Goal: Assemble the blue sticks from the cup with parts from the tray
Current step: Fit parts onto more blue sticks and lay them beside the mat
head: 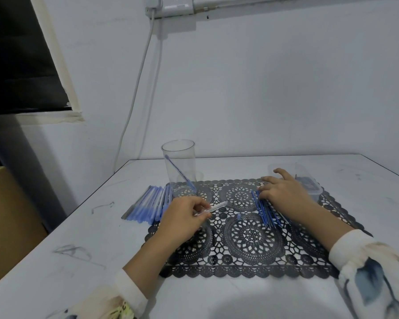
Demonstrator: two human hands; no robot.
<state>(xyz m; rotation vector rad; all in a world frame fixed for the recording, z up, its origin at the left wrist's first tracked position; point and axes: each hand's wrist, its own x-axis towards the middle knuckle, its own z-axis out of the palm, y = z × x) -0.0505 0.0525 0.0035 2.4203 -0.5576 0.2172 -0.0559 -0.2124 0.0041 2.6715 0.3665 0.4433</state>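
A clear plastic cup (179,162) stands at the back of the black lace mat (247,236) with one blue stick (180,173) leaning inside it. My left hand (182,217) pinches a clear pen barrel (213,207) that points right. My right hand (283,192) lies flat with spread fingers on a bunch of loose blue sticks (264,211) on the mat. Behind that hand stands a clear tray (309,183) with dark parts in it. A small blue cap (238,216) lies on the mat between my hands.
A row of assembled blue and clear pens (148,204) lies left of the cup, partly on the white table (78,249). A wall with a hanging cable (136,88) rises behind the table. A brown box (7,222) stands at the left.
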